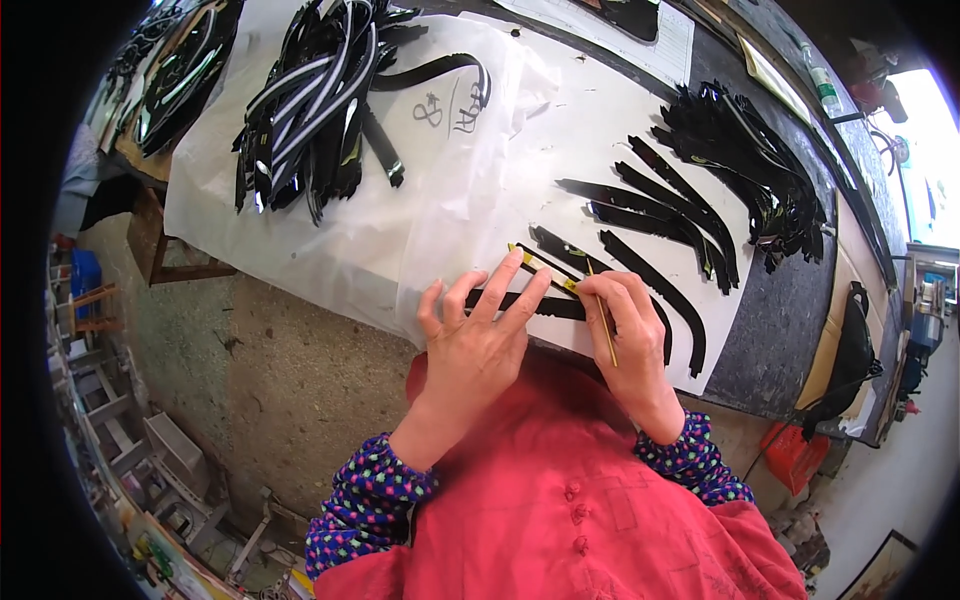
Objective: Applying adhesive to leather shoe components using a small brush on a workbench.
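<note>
My right hand point(635, 335) is closed in a pinch around a thin wooden stick point(605, 325), its upper end over the work. My left hand point(470, 350) lies spread, fingertips pressing near a narrow black strip with a yellow edge point(568, 284). Another black strip point(562, 306) passes partly under the left fingers. Just beyond the right hand lie a curved black strip point(665, 285) and a shorter one point(548, 240). White paper point(600, 115) lies beneath them. What tip the stick has is too small to make out.
A large bundle of glossy black strips point(310, 110) lies at the far left; another pile point(765, 170) sits at the far right, with several loose strips point(660, 205) beside it. A black bag point(845, 355) hangs at the right edge, above a red basket point(793, 455).
</note>
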The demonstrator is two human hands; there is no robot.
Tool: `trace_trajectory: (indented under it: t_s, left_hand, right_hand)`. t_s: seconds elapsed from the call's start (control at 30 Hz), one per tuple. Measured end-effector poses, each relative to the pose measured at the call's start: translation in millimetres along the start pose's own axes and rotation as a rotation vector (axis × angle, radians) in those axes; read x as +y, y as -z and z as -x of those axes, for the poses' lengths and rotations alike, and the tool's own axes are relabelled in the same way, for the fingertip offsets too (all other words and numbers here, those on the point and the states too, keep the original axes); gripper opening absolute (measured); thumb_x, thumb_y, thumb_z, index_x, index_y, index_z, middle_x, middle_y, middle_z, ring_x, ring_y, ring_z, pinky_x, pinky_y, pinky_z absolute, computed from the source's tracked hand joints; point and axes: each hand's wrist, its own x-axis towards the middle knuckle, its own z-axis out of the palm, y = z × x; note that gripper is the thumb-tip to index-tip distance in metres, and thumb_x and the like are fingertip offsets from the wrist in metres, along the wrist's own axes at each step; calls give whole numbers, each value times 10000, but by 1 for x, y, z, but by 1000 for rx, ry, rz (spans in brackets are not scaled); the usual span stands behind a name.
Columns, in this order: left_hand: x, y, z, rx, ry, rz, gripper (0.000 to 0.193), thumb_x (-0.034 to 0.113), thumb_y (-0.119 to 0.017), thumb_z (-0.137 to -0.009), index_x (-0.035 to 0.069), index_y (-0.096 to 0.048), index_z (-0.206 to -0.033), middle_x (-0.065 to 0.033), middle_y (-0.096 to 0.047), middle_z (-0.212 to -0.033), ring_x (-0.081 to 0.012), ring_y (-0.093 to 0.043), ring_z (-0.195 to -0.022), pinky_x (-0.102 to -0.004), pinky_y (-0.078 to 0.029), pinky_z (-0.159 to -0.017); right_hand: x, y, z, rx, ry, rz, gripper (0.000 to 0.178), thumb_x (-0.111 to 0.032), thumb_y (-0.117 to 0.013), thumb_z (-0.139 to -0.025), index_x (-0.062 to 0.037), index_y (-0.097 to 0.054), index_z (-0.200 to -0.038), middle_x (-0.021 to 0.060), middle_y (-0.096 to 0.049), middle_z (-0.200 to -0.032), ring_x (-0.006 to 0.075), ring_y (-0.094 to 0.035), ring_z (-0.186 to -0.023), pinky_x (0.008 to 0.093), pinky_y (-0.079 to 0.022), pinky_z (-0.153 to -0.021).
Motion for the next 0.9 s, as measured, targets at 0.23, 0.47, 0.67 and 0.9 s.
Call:
trace_trajectory:
  t_s: [0.23,0.47,0.67,0.9]
  left_hand:
    - [-1,1,-1,-2,-9,-13,611,191,-678,-834,345,-575,-1417,68,-496,-1489,-173,-470,-1204,-471,-253,-1104]
    - [-2,-4,0,36,2,7,564,199,-684,-829,337,-615,-1372,66,-495,-1485,-167,-468,-1210,-479,-249,-1102]
    - [-2,-6,1,80,21,32,496,212,-684,-831,341,-652,-1309,62,-497,-1489,-152,-473,-1202,-466,-255,-1095]
    - [-4,-5,0,67,35,53,491,224,-679,-836,344,-650,-1311,59,-491,-1499,-142,-479,-1196,-463,-251,-1100]
  right_hand:
    - [-14,1,-8,120,97,16,170,42,-675,-907,12,-642,-1071,152,-655,-1021,289,-655,-782,379,-547,-660]
    - [-12,-21,-22,-64,-240,-438,120,-83,-619,-1009,17,-646,-1071,119,-676,-885,140,-591,-621,277,-490,-566]
    - [-10,-33,-29,-59,-246,-399,120,-112,-590,-1033,1,-632,-1031,73,-643,-786,130,-571,-582,272,-468,-543]
    - [-10,-37,-32,-50,-172,-314,94,-80,-609,-1011,12,-629,-1023,99,-637,-844,178,-608,-633,301,-488,-576]
